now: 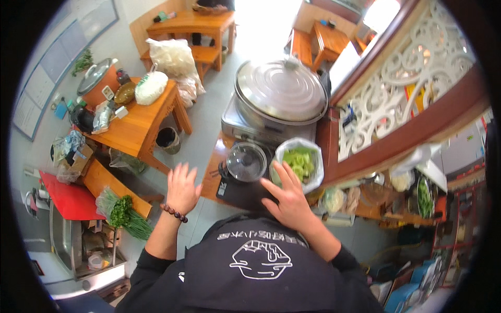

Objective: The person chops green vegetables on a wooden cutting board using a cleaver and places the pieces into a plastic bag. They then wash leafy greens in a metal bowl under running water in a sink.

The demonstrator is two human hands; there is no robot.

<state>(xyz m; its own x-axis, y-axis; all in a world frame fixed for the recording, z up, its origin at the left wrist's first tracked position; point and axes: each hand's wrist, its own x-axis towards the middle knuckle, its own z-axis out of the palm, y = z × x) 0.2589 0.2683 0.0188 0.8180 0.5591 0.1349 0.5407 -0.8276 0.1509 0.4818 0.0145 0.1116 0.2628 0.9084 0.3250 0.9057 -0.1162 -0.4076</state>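
Bare and spread, my left hand (pixel 182 188) hangs over the floor to the left of the counter, with a beaded bracelet (pixel 174 213) at its wrist. My right hand (pixel 285 193) has its fingers apart at the near side of a bin lined with a white plastic bag (pixel 319 168), which holds cut green vegetables (pixel 300 162). Whether a fingertip touches the bag's rim I cannot tell. Beside it, a small pot with a glass lid (pixel 246 161) stands on a black appliance (pixel 238 195). Neither hand holds anything.
A large lidded steel pot (pixel 282 88) sits on a metal stove (pixel 235 117) ahead. At left, a wooden table (pixel 129 133) carries an orange pot (pixel 98 84). Green herbs (pixel 123 213) lie on a bench (pixel 113 184). A carved white partition (pixel 391 113) borders the right.
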